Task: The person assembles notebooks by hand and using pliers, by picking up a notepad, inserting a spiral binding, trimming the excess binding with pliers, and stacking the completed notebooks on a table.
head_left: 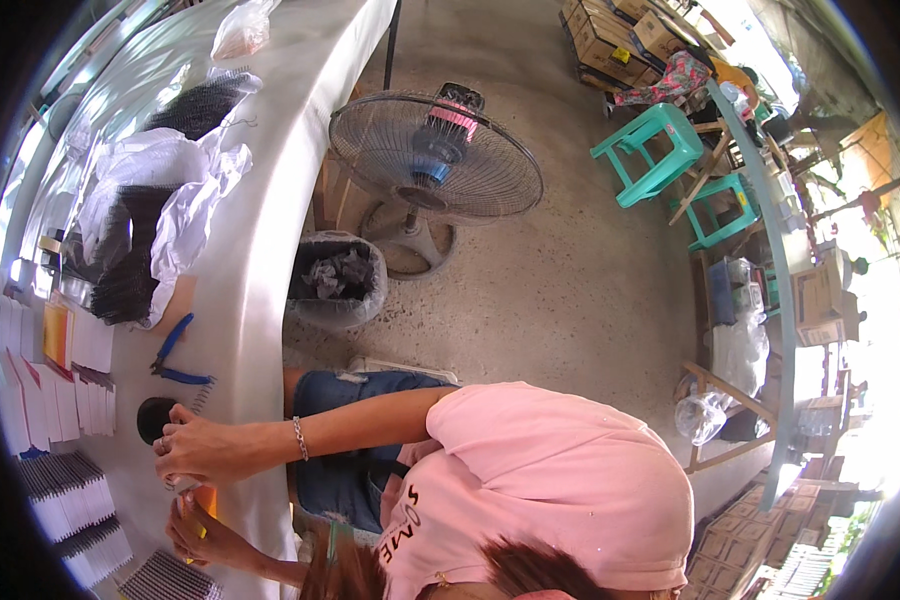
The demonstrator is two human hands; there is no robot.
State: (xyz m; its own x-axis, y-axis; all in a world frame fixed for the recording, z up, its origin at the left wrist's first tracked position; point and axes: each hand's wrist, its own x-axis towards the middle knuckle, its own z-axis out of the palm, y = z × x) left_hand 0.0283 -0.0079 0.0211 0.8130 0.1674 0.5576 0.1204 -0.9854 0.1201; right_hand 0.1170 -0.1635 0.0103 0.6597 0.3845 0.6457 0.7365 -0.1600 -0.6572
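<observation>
My left hand (198, 532) is closed on an orange-and-yellow booklet (206, 498) on the white table. Just beyond it, my right hand (192, 447), with a bracelet at the wrist, bends its fingers together by the booklet's end; whatever lies in them is hidden. A round black object (154, 420) touches or nearly touches the right fingertips. Beside that hand lies a short wire coil (202, 396), and farther off are spread blue-handled pliers (177, 352). Dark wire coils (135, 255) lie heaped on crumpled white plastic (185, 215).
Spiral-bound notebooks (65, 492) and paper pads (45, 400) stand along the table's left side. Past the table edge are a lined bin (336, 318) and a standing fan (435, 155). Green stools (655, 145), cardboard boxes (610, 45) and another person (670, 78) are farther right.
</observation>
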